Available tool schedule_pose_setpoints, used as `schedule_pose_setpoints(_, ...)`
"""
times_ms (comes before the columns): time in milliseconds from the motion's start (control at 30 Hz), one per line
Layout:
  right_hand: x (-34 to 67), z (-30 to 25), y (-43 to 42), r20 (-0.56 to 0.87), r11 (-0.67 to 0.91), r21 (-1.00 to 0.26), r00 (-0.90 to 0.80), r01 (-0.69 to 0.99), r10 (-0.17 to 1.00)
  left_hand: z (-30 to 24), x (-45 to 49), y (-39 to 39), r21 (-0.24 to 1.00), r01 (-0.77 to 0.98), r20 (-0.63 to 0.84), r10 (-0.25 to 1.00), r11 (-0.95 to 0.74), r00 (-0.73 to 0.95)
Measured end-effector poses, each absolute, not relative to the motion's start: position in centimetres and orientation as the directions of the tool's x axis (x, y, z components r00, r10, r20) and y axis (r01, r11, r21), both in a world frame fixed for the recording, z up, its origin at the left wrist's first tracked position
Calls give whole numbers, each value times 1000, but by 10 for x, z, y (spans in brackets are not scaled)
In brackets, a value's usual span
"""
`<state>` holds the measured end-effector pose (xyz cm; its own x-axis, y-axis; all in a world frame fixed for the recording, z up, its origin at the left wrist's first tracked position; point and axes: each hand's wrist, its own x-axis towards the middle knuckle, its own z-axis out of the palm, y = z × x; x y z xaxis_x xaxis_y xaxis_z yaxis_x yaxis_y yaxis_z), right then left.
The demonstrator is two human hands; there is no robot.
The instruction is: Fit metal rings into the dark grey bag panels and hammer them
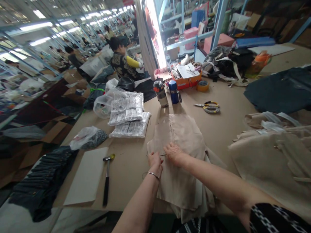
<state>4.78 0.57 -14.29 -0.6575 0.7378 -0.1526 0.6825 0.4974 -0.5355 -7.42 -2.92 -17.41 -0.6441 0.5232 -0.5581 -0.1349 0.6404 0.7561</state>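
Observation:
A beige garment lies spread on the table in front of me, its lower end hanging over the near edge. On its left side my left hand, with a bracelet at the wrist, has its fingers curled together against the cloth. What sits between those fingers is hidden. A small dark thin mark or object shows between my two hands, too small to name. My right hand rests palm down on the garment's middle, close to the centre seam, fingers stretched out.
Left of the garment are a hammer, a white board, clear plastic packs and dark folded garments. Beyond stand two bottles, scissors, tape and an orange box. More beige garments lie right.

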Motion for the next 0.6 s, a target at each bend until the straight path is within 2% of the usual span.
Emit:
schedule_pose_setpoints(133,17,-161,20,-239,385,-572,-596,725,767,-169,-90,-57,780,-161,-543,526,605,-655)
schedule_pose_setpoints(267,18,-167,38,-284,177,-723,-522,667,804,-165,-93,-72,797,-227,-568,568,559,-596)
schedule_pose_setpoints(333,27,-165,44,-277,48,-833,-492,550,826,-163,-91,-69,796,-281,-588,574,536,-570)
schedule_pose_setpoints(433,56,-156,45,-257,-140,-952,-463,273,848,-158,-82,-59,769,-393,-638,565,504,-524)
schedule_pose_setpoints(533,92,-143,31,-272,-290,-957,-446,30,852,-147,-67,-49,704,-515,-701,594,489,-394)
schedule_pose_setpoints(600,111,-136,14,-298,-357,-933,-444,-52,845,-139,-54,-45,654,-577,-719,638,489,-276)
